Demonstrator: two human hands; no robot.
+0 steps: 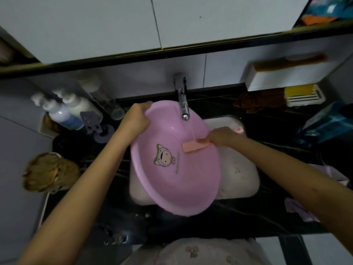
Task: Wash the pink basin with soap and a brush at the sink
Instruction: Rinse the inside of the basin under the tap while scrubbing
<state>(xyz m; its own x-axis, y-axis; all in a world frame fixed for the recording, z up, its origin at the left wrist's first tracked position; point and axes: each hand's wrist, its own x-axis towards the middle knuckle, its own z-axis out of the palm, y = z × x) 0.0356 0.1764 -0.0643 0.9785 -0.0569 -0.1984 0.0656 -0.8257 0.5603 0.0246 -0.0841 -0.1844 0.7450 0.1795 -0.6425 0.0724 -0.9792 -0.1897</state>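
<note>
A round pink basin (181, 180) with a cartoon sticker leans tilted in the white sink (240, 175), its inside facing me. My left hand (136, 119) grips its upper left rim. My right hand (221, 136) holds a flat pink brush (194, 146) against the basin's inner wall near the right rim. Water runs from the chrome tap (182, 100) onto the basin beside the brush. A small pink object (239, 129), perhaps soap, lies at the sink's back edge behind my right hand.
Pump bottles (63, 111) and a purple holder (95, 123) stand left of the sink on the black counter (267, 213). A brown furry thing (47, 172) sits at far left. A brown cloth (259, 101), yellow sponge (299, 90), white shelf box (282, 77) and blue bag (328, 123) are at right.
</note>
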